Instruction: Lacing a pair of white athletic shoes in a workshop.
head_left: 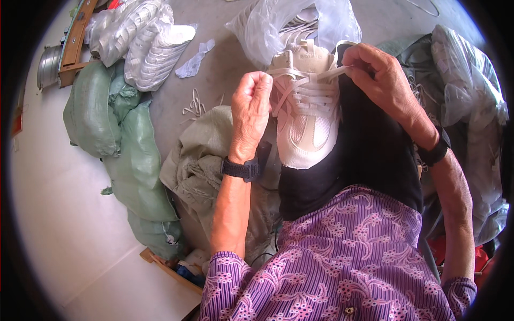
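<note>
A white sneaker [308, 131] rests on my dark-clad lap, its toe toward me and its tongue standing up at the far end. White laces [313, 101] cross its front in several rows. My left hand [251, 104] is closed in a pinch at the shoe's left side, on a lace end that runs from the upper eyelets. On the other side my right hand [383, 75] pinches the opposite lace [333, 73] between thumb and fingers, and it is drawn out sideways. A loop of lace rises beside the tongue near the right fingers.
Beyond the shoe lies a clear plastic bag [334, 21] of pale shoe parts. Stacked white pieces in plastic [155, 51] and green woven sacks [136, 155] sit at left, with a beige sack [198, 144] nearer. Loose laces [194, 104] lie on the floor. Plastic-wrapped bundles [466, 75] stand at right.
</note>
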Demonstrator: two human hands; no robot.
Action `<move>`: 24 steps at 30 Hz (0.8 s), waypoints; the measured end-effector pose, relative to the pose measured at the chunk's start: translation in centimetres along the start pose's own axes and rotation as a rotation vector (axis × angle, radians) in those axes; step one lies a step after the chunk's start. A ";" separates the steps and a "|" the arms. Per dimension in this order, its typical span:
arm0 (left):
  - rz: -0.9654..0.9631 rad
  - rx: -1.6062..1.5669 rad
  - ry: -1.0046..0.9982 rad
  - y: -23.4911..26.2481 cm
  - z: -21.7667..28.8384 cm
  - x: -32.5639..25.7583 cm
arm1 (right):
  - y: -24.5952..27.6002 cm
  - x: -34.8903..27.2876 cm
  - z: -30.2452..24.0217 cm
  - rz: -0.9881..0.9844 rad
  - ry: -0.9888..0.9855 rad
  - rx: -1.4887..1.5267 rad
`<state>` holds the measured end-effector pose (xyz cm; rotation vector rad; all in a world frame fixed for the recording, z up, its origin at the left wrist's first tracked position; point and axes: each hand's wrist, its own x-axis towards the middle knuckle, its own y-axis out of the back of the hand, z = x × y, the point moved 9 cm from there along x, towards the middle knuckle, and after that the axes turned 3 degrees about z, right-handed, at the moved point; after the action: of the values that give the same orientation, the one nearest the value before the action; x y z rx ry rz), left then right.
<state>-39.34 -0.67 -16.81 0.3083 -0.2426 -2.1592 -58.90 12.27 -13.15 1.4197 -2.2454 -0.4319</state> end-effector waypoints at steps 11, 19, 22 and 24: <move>-0.011 0.396 -0.465 -2.0 6.1 1.6 | -1.4 1.6 -2.0 0.007 0.238 -0.397; -0.094 0.420 -0.614 -3.9 7.5 2.1 | -2.2 1.8 -2.4 -0.094 0.240 -0.329; -0.127 0.368 -0.626 -4.2 7.5 2.0 | -2.1 1.6 -2.7 -0.090 0.302 -0.268; -0.147 0.402 -0.605 -4.2 7.4 2.0 | -1.9 1.2 -2.9 -0.087 0.368 -0.268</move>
<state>-45.98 0.54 -11.26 -0.1212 -1.0293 -2.2908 -56.36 10.32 -11.33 1.3348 -1.7689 -0.4401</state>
